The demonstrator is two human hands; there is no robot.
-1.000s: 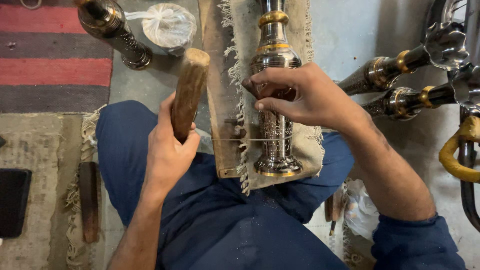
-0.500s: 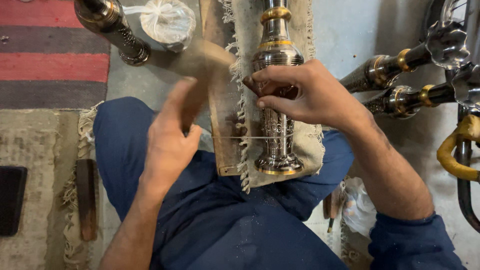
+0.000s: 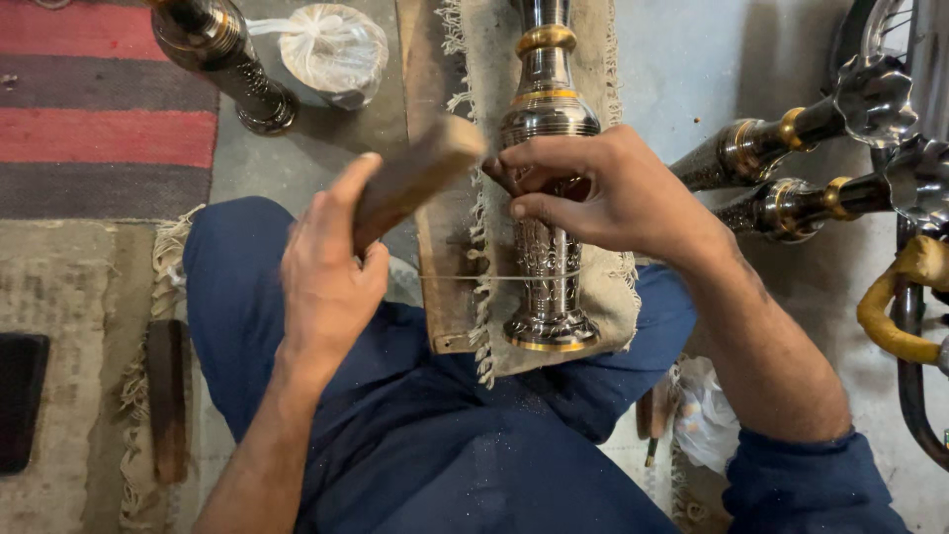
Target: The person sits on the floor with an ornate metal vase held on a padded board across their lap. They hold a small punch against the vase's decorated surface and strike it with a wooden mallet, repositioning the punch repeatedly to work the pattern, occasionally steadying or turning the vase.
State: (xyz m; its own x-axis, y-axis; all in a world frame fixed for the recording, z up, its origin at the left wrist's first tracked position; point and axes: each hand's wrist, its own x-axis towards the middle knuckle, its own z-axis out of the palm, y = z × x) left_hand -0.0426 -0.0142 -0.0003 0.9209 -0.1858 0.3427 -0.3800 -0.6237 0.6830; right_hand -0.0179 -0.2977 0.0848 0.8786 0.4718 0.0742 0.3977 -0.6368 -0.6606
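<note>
The left hand (image 3: 331, 272) wraps its fingers tight around a brown wooden mallet (image 3: 415, 178), tipped toward the right hand (image 3: 603, 193). That hand pinches a small dark tool on the tall shiny engraved metal vase (image 3: 547, 198), lying lengthwise on the frayed cloth (image 3: 613, 287).

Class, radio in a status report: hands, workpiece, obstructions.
Left hand grips wooden mallet. Right hand pinches a small tool against metal vase on cloth. Nothing between them.

Four engraved metal vases: one (image 3: 547, 188) on the cloth, one (image 3: 219, 54) top left, two (image 3: 781, 133) (image 3: 801, 203) at right. One wooden mallet (image 3: 410, 178). One tied plastic bag (image 3: 331, 51).
</note>
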